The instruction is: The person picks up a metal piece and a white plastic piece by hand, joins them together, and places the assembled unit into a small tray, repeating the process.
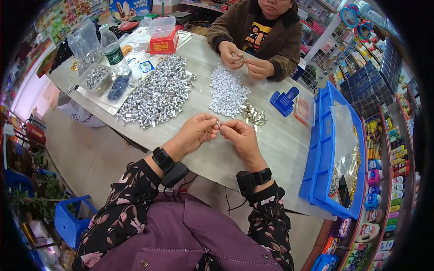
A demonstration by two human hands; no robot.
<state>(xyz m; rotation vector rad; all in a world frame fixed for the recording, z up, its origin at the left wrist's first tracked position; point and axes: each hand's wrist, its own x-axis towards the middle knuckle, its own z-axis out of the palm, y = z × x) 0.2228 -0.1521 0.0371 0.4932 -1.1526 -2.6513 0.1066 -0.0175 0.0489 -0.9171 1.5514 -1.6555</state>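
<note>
My left hand [198, 132] and my right hand [242, 139] meet above the near part of the table, each with thumb and forefinger pinched. Between the fingertips is a small metal-and-white piece [218, 123], too small to name; both hands seem to grip it. Just beyond my hands lies a spread of small white plastic pieces [227, 90]. To its right is a little heap of shiny metal pieces [254, 116]. A big pile of small silver-and-white pieces [158, 92] covers the table on the left.
Across the table [280, 149], a person in a brown jacket [285, 40] pinches a small piece. Stacked blue trays [323, 149] stand at the right edge, near a blue holder [284, 101] and a clear box [304, 110]. A red box [163, 44] and bottle [112, 47] stand far left.
</note>
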